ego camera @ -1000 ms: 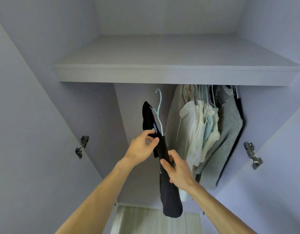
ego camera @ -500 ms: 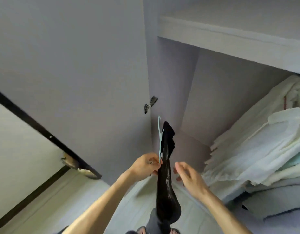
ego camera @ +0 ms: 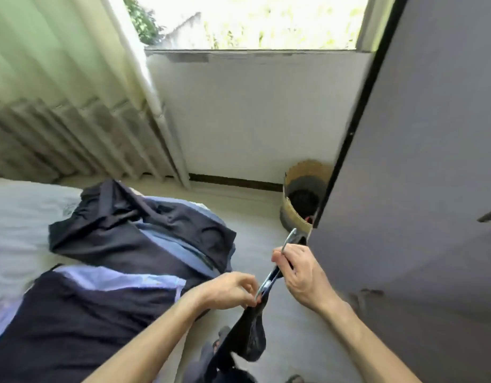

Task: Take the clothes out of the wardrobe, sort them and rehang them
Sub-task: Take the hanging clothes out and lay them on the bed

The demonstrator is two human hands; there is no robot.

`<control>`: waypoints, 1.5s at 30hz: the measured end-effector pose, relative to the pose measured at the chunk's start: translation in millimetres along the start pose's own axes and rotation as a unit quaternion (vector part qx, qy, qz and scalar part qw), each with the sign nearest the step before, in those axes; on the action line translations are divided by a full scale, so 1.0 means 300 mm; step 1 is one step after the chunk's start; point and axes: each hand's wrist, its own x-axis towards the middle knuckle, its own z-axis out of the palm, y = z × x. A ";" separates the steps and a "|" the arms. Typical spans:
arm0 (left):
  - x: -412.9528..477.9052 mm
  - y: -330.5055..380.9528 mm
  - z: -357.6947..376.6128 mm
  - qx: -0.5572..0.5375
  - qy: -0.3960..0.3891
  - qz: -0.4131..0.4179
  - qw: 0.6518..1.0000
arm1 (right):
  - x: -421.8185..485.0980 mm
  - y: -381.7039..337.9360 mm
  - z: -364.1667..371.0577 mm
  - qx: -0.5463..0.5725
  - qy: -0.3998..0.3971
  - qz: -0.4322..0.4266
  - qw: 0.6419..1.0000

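Grey wardrobe door stands open to the right of the bed, and a heap of navy and blue clothes lies on the bed. Past the bed, against the wall, sits a woven basket. Off the bed's right edge, over the floor, a black garment dangles from a pale hanger. My right hand grips the hanger and my left hand pinches the cloth at its lower end. I should hold the hanger steady and slide the cloth off, not yank it.
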 end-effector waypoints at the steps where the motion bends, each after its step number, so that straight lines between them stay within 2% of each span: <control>1: -0.055 -0.051 -0.014 -0.019 0.024 -0.011 0.999 | 0.031 -0.049 0.043 0.003 -0.024 -0.016 1.000; 6: -0.335 -0.300 -0.045 -0.122 0.134 -0.064 0.981 | 0.135 -0.309 0.296 -0.023 -0.106 -0.140 0.984; 9: -0.473 -0.441 -0.031 -0.179 0.188 -0.093 0.961 | 0.159 -0.471 0.447 -0.051 -0.125 -0.228 0.964; 13: -0.601 -0.604 0.002 -0.290 0.282 -0.099 0.909 | 0.169 -0.655 0.623 -0.098 -0.138 -0.311 0.935; 17: -0.688 -0.720 -0.004 -0.308 0.381 -0.112 0.865 | 0.190 -0.831 0.749 -0.085 -0.147 -0.354 0.919; 19: -0.731 -0.757 -0.029 -0.305 0.438 -0.135 0.835 | 0.213 -0.903 0.783 -0.041 -0.157 -0.365 0.917; 22: -0.795 -0.807 -0.077 -0.286 0.518 -0.156 0.791 | 0.281 -0.933 0.837 -0.014 -0.169 -0.330 0.929; 26: -0.843 -0.885 -0.129 -0.271 0.573 -0.170 0.755 | 0.405 -0.885 0.912 -0.027 -0.207 -0.168 0.963; 31: -0.867 -0.941 -0.193 -0.270 0.586 -0.170 0.745 | 0.509 -0.839 0.989 0.024 -0.344 -0.028 0.938; 36: -0.949 -0.981 -0.312 -0.276 0.618 -0.190 0.712 | 0.590 -0.884 1.052 0.097 -0.362 0.000 0.927; 40: -1.033 -1.035 -0.430 -0.266 0.686 -0.218 0.642 | 0.686 -0.916 1.115 0.127 -0.397 -0.008 0.909; 45: -1.108 -1.132 -0.555 -0.235 0.741 -0.263 0.571 | 0.780 -0.948 1.242 0.070 -0.439 -0.021 0.896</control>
